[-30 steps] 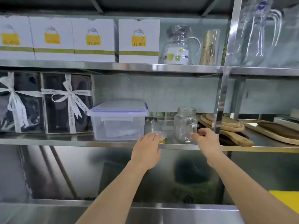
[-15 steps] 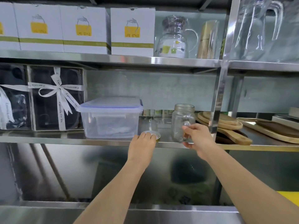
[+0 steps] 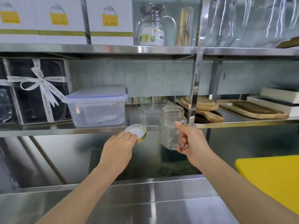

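Observation:
A clear glass mason jar [image 3: 169, 125] with a handle hangs in front of the steel middle shelf [image 3: 80, 129], lidless and upright. My right hand [image 3: 191, 141] grips its handle, thumb up along the side. To its left, a round gold-rimmed lid [image 3: 135, 130] with a white inside faces me, tilted, just off the shelf's front edge. My left hand [image 3: 119, 147] pinches the lid from below.
On the middle shelf stand a clear lidded plastic box [image 3: 97, 109], ribboned gift boxes [image 3: 38, 91], and wooden boards [image 3: 200, 107] behind a steel upright [image 3: 195, 88]. White boxes [image 3: 111, 21] and a glass pitcher [image 3: 152, 25] fill the top shelf. A yellow board [image 3: 271, 178] lies lower right on the steel counter [image 3: 145, 204].
Both hands have pulled back from the shelf. The jar came off the shelf in my right hand, and the lid was lifted off the shelf in my left.

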Demonstrator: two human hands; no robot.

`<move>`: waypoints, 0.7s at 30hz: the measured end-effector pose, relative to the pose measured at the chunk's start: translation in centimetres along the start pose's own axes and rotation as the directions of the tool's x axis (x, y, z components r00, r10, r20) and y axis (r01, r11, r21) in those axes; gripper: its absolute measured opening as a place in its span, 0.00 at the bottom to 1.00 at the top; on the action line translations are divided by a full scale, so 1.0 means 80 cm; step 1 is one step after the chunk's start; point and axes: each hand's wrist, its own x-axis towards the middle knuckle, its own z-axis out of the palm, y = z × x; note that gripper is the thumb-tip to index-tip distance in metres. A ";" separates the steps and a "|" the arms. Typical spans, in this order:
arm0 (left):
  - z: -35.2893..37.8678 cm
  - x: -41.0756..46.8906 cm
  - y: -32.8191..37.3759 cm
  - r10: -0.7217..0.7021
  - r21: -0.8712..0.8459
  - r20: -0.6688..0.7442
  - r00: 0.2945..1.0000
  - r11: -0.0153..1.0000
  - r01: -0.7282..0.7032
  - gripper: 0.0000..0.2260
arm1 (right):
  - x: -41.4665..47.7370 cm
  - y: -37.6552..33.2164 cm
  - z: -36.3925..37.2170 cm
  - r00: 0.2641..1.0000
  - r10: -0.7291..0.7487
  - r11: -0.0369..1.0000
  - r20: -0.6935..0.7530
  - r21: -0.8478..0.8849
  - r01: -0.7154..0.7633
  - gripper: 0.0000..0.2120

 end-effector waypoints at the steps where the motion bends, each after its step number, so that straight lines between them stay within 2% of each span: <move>1: -0.009 -0.012 0.002 0.004 -0.022 -0.020 1.000 1.000 -0.004 0.17 | -0.012 0.006 -0.007 1.000 -0.009 1.000 0.016 -0.013 0.009 0.13; 6: -0.052 -0.079 0.014 -0.018 -0.083 -0.100 0.995 0.996 0.010 0.09 | -0.083 0.039 -0.041 0.996 -0.036 0.999 0.079 0.013 0.035 0.16; 8: -0.069 -0.114 0.023 -0.038 -0.098 -0.107 0.994 0.995 0.027 0.06 | -0.115 0.056 -0.055 0.995 0.002 1.000 0.103 0.027 -0.005 0.15; 12: -0.079 -0.204 0.042 -0.134 -0.206 -0.019 0.991 0.970 0.127 0.07 | -0.178 0.107 -0.086 0.986 0.150 0.988 0.069 -0.044 -0.147 0.20; 17: -0.083 -0.321 0.077 -0.144 -0.269 0.122 0.982 0.947 0.172 0.06 | -0.261 0.165 -0.119 0.966 0.255 0.954 0.036 -0.174 -0.245 0.15; 21: -0.094 -0.390 0.113 -0.171 -0.303 0.149 0.974 0.930 0.210 0.07 | -0.314 0.192 -0.142 0.948 0.313 0.934 0.052 -0.198 -0.297 0.14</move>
